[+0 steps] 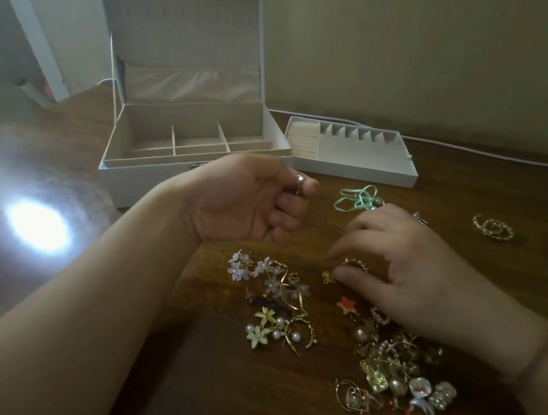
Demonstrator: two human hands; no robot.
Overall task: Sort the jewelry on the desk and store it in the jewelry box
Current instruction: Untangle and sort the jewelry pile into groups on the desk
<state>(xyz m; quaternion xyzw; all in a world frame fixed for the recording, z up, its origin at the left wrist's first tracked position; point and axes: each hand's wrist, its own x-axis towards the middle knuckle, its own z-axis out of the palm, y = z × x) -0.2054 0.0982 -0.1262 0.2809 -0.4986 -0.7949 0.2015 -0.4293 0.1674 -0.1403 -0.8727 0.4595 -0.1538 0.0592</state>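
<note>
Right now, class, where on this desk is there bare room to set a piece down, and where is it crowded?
Bare wood lies left of the flower pieces, in front of the jewelry box, and between the tray and the gold hoops. It is crowded in the heap under the right hand.

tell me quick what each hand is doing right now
Left hand: fingers curled, pinching a small ring at the fingertips.
Right hand: pinching a gold piece on the desk.
</note>
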